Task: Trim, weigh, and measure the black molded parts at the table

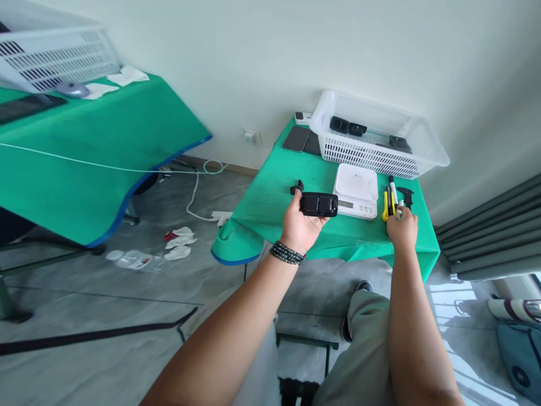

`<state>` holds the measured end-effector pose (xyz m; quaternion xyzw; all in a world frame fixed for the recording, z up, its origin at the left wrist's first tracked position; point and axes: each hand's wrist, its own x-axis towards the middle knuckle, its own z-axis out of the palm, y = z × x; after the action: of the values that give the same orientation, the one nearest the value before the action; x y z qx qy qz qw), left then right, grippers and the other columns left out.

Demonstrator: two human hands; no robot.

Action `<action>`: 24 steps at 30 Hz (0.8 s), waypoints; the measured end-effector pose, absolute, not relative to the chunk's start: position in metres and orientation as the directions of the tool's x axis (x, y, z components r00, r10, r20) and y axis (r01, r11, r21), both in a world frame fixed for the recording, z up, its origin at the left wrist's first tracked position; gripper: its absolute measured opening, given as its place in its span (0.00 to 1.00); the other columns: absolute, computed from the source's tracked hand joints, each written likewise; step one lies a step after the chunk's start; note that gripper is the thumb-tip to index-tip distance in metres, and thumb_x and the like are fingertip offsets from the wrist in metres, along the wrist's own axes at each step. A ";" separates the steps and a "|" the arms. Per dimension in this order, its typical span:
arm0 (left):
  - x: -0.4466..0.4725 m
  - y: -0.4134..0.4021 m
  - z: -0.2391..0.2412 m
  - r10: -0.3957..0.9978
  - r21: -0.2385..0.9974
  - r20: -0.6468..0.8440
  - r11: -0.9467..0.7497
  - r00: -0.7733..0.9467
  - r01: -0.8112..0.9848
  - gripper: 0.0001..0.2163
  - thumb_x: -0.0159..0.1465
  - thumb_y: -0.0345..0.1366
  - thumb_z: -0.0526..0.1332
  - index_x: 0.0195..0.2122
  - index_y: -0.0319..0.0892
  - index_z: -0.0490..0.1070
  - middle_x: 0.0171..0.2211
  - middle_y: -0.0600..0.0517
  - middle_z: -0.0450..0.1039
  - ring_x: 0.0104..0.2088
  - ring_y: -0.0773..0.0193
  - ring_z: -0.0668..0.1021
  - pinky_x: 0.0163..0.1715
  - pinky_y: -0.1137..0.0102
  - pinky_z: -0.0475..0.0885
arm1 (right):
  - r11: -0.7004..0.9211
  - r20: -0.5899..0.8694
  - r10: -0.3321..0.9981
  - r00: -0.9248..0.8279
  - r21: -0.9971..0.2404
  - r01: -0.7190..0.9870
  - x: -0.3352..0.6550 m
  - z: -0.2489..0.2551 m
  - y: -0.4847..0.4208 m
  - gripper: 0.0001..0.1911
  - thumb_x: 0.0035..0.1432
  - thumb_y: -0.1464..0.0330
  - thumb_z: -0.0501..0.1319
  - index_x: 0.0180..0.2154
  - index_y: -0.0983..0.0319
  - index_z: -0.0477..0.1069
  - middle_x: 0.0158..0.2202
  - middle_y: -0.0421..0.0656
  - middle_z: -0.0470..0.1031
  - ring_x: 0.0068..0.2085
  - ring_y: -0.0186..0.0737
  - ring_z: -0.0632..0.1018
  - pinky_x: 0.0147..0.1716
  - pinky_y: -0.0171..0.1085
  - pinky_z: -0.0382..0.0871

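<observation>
Here the left hand (301, 223) holds a black boxy device (318, 204) just above the green-clothed table (270, 197), fingers wrapped under it and thumb along its near edge, a firm closed grip. The device hangs right beside the near-left corner of the white digital scale (356, 197), whose platform is bare. The right hand (401, 228) is down among the tools at the table's right end, fingertips at a white-and-black marker pen (393, 192), with a yellow utility knife (385, 206) just left of it and a black caliper (406, 197) just right. The fingers curl downward and hide their own tips, so I cannot tell whether they have closed on anything.

By my reading, the step in hand is one of picking out a tool while the device is kept ready in the other hand. Lifting one tool cleanly calls for a fine pinch, since the three lie nearly touching and the knife or the caliper could be dragged along.

Behind the scale stands a white plastic basket (380, 135) holding more black devices (347, 125). A small black part (297, 187) lies on the cloth just left of the held device, and dark flat slabs (302, 140) lie near the wall. Nothing blocks the way between device and scale.
</observation>
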<state>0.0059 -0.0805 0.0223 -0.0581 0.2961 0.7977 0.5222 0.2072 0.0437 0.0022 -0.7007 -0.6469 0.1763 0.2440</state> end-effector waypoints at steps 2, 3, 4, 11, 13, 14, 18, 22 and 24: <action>0.002 -0.080 0.027 0.801 0.384 -0.406 -0.288 -0.441 -0.877 0.21 0.77 0.46 0.48 0.32 0.42 0.71 0.29 0.48 0.78 0.30 0.59 0.82 0.30 0.67 0.76 | -0.053 0.047 0.994 0.097 -0.565 0.823 0.209 0.003 0.046 0.30 0.58 0.71 0.59 0.63 0.63 0.70 0.56 0.59 0.73 0.53 0.56 0.77 0.52 0.50 0.71; 0.001 -0.080 0.028 0.803 0.372 -0.406 -0.290 -0.436 -0.882 0.22 0.77 0.46 0.47 0.31 0.42 0.71 0.28 0.48 0.78 0.30 0.59 0.82 0.29 0.67 0.76 | -0.056 0.037 0.995 0.092 -0.562 0.825 0.210 0.003 0.047 0.31 0.58 0.70 0.60 0.63 0.62 0.69 0.54 0.58 0.74 0.51 0.57 0.78 0.51 0.50 0.72; 0.000 -0.080 0.029 0.807 0.363 -0.405 -0.290 -0.431 -0.885 0.22 0.77 0.46 0.47 0.31 0.41 0.71 0.28 0.47 0.78 0.29 0.59 0.82 0.28 0.68 0.75 | -0.059 0.024 0.996 0.088 -0.559 0.827 0.211 0.003 0.048 0.32 0.57 0.69 0.61 0.64 0.62 0.69 0.53 0.57 0.76 0.50 0.58 0.79 0.49 0.50 0.73; 0.000 -0.079 0.027 0.827 0.330 -0.390 -0.286 -0.405 -0.900 0.22 0.77 0.46 0.48 0.30 0.41 0.71 0.27 0.47 0.78 0.29 0.59 0.81 0.27 0.68 0.75 | -0.026 0.041 0.997 0.062 -0.591 0.806 0.217 0.001 0.051 0.37 0.53 0.67 0.61 0.65 0.61 0.67 0.48 0.52 0.80 0.41 0.52 0.79 0.36 0.42 0.70; 0.000 -0.080 0.026 0.830 0.314 -0.383 -0.296 -0.405 -0.902 0.21 0.76 0.46 0.48 0.30 0.42 0.71 0.27 0.48 0.77 0.28 0.59 0.81 0.27 0.68 0.75 | 0.028 0.132 0.987 0.090 -0.696 0.718 0.213 0.003 0.046 0.33 0.52 0.68 0.59 0.61 0.61 0.71 0.40 0.46 0.79 0.33 0.45 0.76 0.31 0.39 0.65; 0.000 -0.081 0.026 0.831 0.309 -0.382 -0.297 -0.403 -0.904 0.21 0.76 0.45 0.48 0.30 0.42 0.71 0.27 0.48 0.77 0.28 0.60 0.81 0.27 0.69 0.74 | 0.070 0.178 0.978 0.112 -0.778 0.624 0.210 0.005 0.042 0.29 0.52 0.67 0.58 0.56 0.61 0.73 0.34 0.43 0.77 0.29 0.42 0.73 0.28 0.38 0.63; 0.000 -0.083 0.024 0.825 0.309 -0.391 -0.299 -0.407 -0.903 0.21 0.76 0.47 0.48 0.32 0.42 0.72 0.27 0.48 0.77 0.28 0.60 0.81 0.26 0.70 0.74 | 0.176 0.176 0.984 -0.012 -0.984 -0.034 0.193 0.018 0.013 0.17 0.60 0.56 0.55 0.45 0.59 0.69 0.24 0.37 0.73 0.20 0.37 0.69 0.23 0.36 0.59; 0.003 -0.086 0.022 0.815 0.334 -0.403 -0.292 -0.416 -0.896 0.22 0.77 0.48 0.47 0.33 0.41 0.72 0.27 0.48 0.77 0.26 0.61 0.80 0.23 0.70 0.73 | 0.179 0.257 0.939 -0.227 -0.932 -0.315 0.174 0.026 -0.023 0.22 0.58 0.49 0.65 0.43 0.57 0.64 0.32 0.42 0.83 0.25 0.38 0.79 0.24 0.36 0.66; 0.005 -0.088 0.022 0.811 0.339 -0.417 -0.280 -0.411 -0.898 0.22 0.77 0.48 0.48 0.32 0.41 0.71 0.26 0.49 0.77 0.26 0.61 0.80 0.23 0.71 0.73 | 0.255 0.325 0.926 -0.190 -0.913 -0.317 0.167 0.026 -0.037 0.21 0.58 0.51 0.68 0.40 0.56 0.64 0.26 0.37 0.80 0.20 0.34 0.75 0.21 0.33 0.62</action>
<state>0.0048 -0.0877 0.0219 -0.0813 0.2677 0.7960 0.5368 0.1666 -0.0370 0.0263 -0.2780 -0.5477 0.5433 0.5723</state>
